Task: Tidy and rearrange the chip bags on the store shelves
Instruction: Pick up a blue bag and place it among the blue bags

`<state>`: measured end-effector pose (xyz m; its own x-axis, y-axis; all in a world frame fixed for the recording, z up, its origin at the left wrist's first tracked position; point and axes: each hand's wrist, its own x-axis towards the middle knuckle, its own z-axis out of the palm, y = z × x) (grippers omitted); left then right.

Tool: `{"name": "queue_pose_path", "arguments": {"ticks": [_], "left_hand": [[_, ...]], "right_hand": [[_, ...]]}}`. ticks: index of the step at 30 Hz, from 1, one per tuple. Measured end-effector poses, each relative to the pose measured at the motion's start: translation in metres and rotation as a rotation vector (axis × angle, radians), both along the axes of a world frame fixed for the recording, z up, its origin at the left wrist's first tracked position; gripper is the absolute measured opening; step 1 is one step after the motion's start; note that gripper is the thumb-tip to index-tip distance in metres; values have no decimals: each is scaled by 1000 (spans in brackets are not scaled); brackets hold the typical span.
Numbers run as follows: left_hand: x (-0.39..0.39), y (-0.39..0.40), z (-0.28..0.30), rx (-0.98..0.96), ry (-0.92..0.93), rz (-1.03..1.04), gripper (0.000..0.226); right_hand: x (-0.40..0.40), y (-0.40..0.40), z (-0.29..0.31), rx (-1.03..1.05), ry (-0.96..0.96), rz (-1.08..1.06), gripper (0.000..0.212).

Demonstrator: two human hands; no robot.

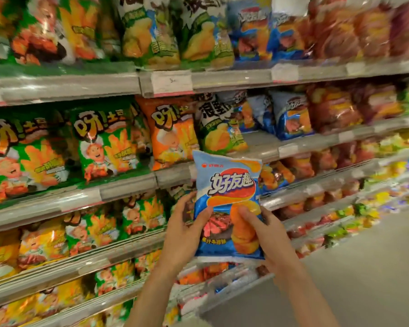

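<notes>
While both hands gripped it upright in front of the shelves, the blue chip bag (228,204) was off the shelf: left hand (183,228) curled round its left edge, right hand (267,234) round its lower right, thumb (247,215) pressed on front.

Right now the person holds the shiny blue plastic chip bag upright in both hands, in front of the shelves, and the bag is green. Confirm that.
Not quite: the head view shows the shiny blue plastic chip bag is blue, not green. The rest stands: the left hand and right hand both grip it upright in front of the shelves.
</notes>
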<state>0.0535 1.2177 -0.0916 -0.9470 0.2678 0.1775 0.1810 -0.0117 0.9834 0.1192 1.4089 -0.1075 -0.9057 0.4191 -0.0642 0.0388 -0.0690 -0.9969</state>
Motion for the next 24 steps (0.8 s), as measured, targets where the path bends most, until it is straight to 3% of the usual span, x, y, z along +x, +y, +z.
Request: {"name": "queue_pose_path", "arguments": {"ticks": [6,13,17,24], "left_hand": [[7,107,3,-6,9,-99,45],[-22,182,17,-59,82,-148,51],[-54,210,29,-60,162,-185,55],[-132,252,67,-155,378,-164,57]], "right_hand": [[25,92,2,16,43,-139,73],[0,161,9,-23,36,-175,47],[-34,192,28,42,65,-166,48],[-121,244,84,302,162,-73,73]]}}
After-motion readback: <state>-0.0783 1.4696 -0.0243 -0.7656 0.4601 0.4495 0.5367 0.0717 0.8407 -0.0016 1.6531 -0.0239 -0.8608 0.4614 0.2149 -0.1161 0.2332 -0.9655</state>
